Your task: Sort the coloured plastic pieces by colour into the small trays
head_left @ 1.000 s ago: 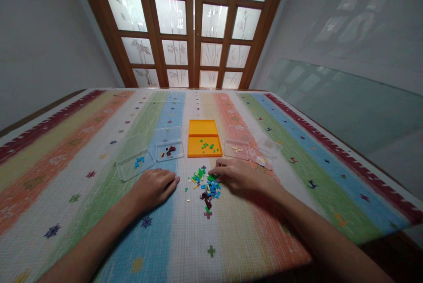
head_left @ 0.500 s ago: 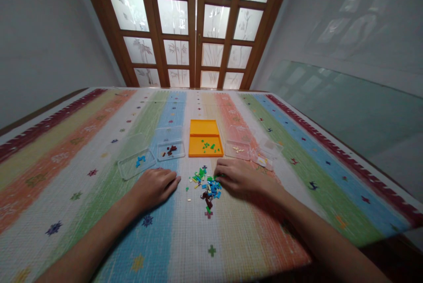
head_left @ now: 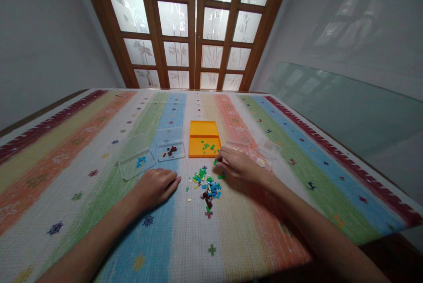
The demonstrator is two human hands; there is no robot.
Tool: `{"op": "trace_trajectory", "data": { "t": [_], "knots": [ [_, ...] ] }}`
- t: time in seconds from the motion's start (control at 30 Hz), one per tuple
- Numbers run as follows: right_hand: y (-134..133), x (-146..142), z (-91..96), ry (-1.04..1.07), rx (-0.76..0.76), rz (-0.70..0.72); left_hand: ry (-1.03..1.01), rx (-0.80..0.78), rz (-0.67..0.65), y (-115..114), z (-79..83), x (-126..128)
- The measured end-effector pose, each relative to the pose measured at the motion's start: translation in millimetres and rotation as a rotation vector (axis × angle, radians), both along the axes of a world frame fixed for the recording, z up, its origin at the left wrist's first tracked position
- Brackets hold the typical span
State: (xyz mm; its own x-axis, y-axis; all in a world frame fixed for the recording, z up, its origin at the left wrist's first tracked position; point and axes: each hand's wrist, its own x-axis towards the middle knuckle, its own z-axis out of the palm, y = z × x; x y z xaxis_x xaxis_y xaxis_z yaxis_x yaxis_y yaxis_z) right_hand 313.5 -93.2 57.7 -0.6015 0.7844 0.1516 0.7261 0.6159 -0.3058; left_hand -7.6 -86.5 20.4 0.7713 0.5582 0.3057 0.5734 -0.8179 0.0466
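Left hand (head_left: 157, 186): resting on the surface (head_left: 190, 239), fingers curled; grip cannot be determined. Between the hands: brick pile (head_left: 211, 187), open orange case (head_left: 204, 128) beyond it. Right hand (head_left: 236, 162): fingertips pinched on a green brick (head_left: 216, 162), near the case's front right corner.

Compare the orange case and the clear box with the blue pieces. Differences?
Look: the orange case is opaque; the clear box is see-through.
Contents: the orange case holds green pieces, the clear box blue pieces.
Pose: the orange case sits roughly square to the person, near the middle; the clear box is turned at an angle, farther left.
Shared: both lie open on the striped cloth.
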Motion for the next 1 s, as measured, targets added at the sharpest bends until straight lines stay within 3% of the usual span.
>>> {"op": "trace_trajectory", "data": {
  "t": [0.43,0.8,1.0],
  "knots": [
    [63,-22,10.2,-0.166,0.032,-0.133,0.007,-0.007,0.01,-1,1.8,1],
    [70,-27,2.7,-0.226,-0.015,-0.174,0.016,0.002,0.007,-1,2.1,0],
    [72,-24,-0.6,-0.256,0.022,-0.12,0.011,-0.022,0.009,-2,2.6,0]
  ]
}}
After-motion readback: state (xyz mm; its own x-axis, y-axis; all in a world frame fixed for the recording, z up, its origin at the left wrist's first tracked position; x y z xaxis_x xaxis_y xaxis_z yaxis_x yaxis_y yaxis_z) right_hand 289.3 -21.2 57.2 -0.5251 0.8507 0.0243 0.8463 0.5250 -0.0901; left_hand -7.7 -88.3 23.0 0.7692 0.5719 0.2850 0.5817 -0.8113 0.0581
